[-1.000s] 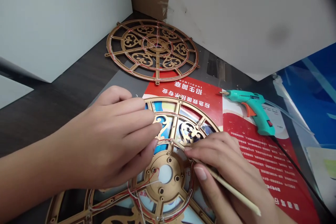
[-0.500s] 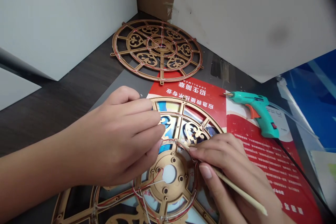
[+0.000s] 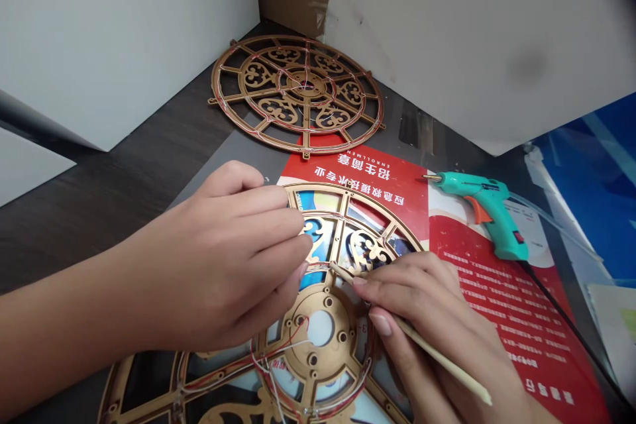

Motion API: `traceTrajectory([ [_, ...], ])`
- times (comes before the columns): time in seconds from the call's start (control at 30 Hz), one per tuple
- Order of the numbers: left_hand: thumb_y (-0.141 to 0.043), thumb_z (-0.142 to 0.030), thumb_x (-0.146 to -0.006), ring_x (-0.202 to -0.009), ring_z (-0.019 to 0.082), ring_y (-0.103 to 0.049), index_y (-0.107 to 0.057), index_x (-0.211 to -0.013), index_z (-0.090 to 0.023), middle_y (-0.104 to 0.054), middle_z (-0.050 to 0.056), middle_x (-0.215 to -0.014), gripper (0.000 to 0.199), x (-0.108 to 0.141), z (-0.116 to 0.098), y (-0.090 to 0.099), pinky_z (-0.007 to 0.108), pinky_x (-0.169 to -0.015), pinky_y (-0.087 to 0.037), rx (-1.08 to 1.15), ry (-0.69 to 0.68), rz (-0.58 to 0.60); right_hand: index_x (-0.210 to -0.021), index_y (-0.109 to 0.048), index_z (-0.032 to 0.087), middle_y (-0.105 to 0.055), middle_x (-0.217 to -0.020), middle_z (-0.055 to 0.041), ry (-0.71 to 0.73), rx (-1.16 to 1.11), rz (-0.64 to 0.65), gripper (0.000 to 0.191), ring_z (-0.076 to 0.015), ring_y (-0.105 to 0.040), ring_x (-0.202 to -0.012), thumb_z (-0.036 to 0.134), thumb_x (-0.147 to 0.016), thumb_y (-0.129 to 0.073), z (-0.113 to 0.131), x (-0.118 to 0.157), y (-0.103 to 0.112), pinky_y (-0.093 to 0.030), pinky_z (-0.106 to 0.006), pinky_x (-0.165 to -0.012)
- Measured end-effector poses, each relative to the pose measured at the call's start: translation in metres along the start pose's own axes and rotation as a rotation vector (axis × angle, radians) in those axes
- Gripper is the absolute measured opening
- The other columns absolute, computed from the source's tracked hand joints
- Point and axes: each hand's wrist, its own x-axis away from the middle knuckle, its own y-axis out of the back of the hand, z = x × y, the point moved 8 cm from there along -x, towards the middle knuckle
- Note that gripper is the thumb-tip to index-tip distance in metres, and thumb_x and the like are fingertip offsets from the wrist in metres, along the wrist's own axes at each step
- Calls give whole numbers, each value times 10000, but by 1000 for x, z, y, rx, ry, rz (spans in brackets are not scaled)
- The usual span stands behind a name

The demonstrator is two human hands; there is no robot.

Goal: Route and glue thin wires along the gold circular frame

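Observation:
A round gold-coloured frame [image 3: 325, 295] with spokes, scrollwork and a ring hub lies in front of me, red and white wires running in its channels. Over its left part my left hand [image 3: 233, 265] is closed, fingers curled; what it may hold is hidden. My right hand [image 3: 427, 324], at the right of the frame, grips a thin pale wooden stick [image 3: 442, 358] between thumb and fingers. The stick's tip touches the inner ring where a spoke meets it, just above the hub.
Behind lies a second wired round frame [image 3: 307, 106]. To the right a teal glue gun [image 3: 491, 205] with an orange trigger rests on a red and white printed sheet [image 3: 497, 298]. White panels [image 3: 472, 33] stand at the back and left.
My right hand and the stick have shifted slightly to the left, the tip moving a little along the ring. My left hand is almost unmoved.

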Motion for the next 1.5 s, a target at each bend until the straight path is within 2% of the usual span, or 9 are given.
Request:
traceTrajectory([
  [0.2, -561, -213, -1099, -709, 206, -492, -730, -917, -224, -609, -12, -751, 248, 0, 2, 2, 474, -798, -374, 20, -4, 16, -1290, -746, 206, -874, -1148, -30, -16, -50, -17, 300, -168, -799, -1070, 48, -1041, -690, -4, -1, 2, -663, -306, -930],
  [0.37, -549, -207, -1107, -701, 203, -492, -718, -894, -225, -603, -14, -747, 272, 0, 2, 0, 480, -801, -367, 27, 4, 19, -1278, -745, 208, -877, -1152, -16, 4, -16, -20, 298, -156, -798, -1085, 43, -1035, -695, -3, -2, 3, -639, -294, -994],
  [0.73, -552, -196, -1100, -694, 202, -478, -708, -891, -222, -578, -21, -745, 262, 0, 1, 1, 479, -797, -359, 30, 3, 15, -1308, -732, 207, -879, -1184, -23, 8, 27, 16, 293, -186, -798, -1110, 52, -1066, -676, -1, -1, -3, -625, -362, -999],
  [1.0, -551, -176, -1088, -689, 196, -479, -685, -853, -219, -562, -15, -740, 275, 0, 0, 1, 478, -796, -374, 37, -4, 12, -1297, -745, 210, -876, -1138, -9, -19, 44, 47, 289, -192, -779, -1041, 57, -1059, -685, 0, -2, -2, -599, -394, -916],
  [1.13, -548, -176, -1087, -694, 193, -479, -685, -851, -218, -563, -14, -751, 277, 1, -2, 1, 483, -810, -396, 61, 0, 28, -1276, -748, 228, -879, -1106, 6, -18, 65, 34, 269, -200, -765, -1025, 78, -1059, -694, -1, -5, -1, -569, -412, -892],
  [1.27, -529, -194, -1093, -727, 196, -519, -724, -931, -210, -622, -11, -790, 254, 1, -9, -1, 483, -829, -420, 130, -15, 63, -1217, -746, 234, -877, -1070, 23, -39, 69, 29, 240, -184, -759, -988, 70, -1054, -683, -1, -8, 2, -552, -398, -821],
  [1.43, -529, -182, -1104, -736, 183, -531, -710, -942, -200, -643, -22, -803, 243, 0, -17, -6, 475, -863, -437, 207, -7, 103, -1282, -719, 200, -894, -1110, -15, 37, 66, 26, 299, -206, -806, -1019, 37, -1037, -667, 3, -4, -1, -588, -409, -890],
  [1.5, -532, -176, -1096, -736, 189, -533, -689, -917, -211, -643, -20, -797, 240, 0, -16, -9, 477, -863, -439, 242, 27, 121, -1287, -714, 203, -895, -1106, -24, 36, 45, 34, 308, -209, -812, -999, 32, -1036, -664, 1, -5, -3, -600, -401, -862],
])
